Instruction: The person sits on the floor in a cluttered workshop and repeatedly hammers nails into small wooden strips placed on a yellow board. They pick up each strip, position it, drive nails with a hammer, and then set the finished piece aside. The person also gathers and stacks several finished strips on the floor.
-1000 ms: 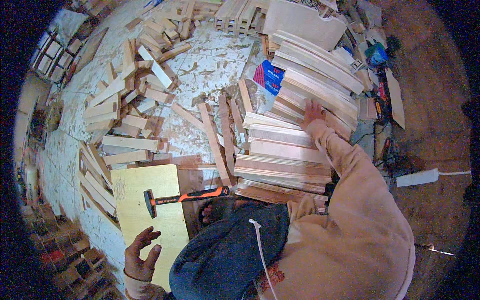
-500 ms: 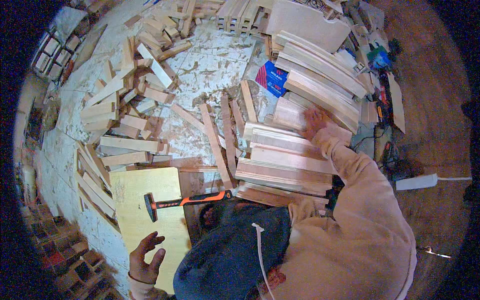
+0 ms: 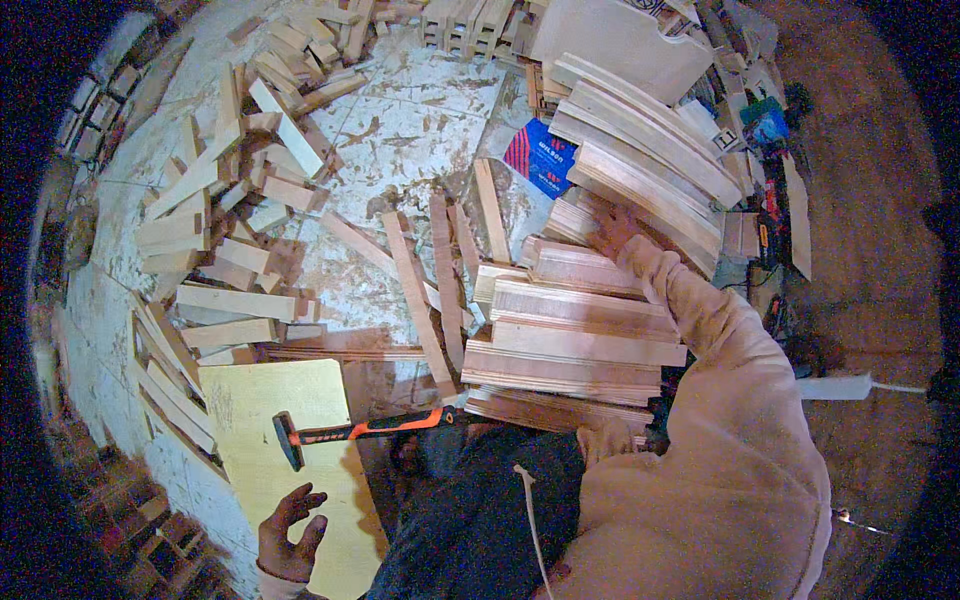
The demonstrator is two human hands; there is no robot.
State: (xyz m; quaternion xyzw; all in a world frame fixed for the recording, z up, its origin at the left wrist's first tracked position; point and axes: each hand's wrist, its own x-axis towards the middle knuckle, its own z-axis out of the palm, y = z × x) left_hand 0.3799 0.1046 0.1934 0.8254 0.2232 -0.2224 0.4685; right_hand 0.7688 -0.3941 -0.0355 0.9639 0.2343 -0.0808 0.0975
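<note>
My right hand (image 3: 615,235) reaches forward onto rows of thin pale wooden slats (image 3: 590,267). Its fingers are stretched out and lie on the wood between two stacks; some fingertips are hard to make out. Over the pale yellow board (image 3: 270,385) at the lower left, my left hand (image 3: 288,538) hangs with its fingers apart and nothing in them. A hammer (image 3: 370,425) with an orange and black handle lies forward of that hand, its head on the board and its handle end near the slats.
Loose wooden blocks (image 3: 235,300) are heaped on the left. Several long strips (image 3: 410,300) lie mid-floor. A blue and red box (image 3: 540,158) sits beside the far slat stacks (image 3: 650,130). Cables and tools (image 3: 770,220) are at the right, near a white bar-shaped object (image 3: 835,388).
My right hand has shifted slightly left and forward over the slats. My left hand keeps its spread pose. The whole view has turned a little.
</note>
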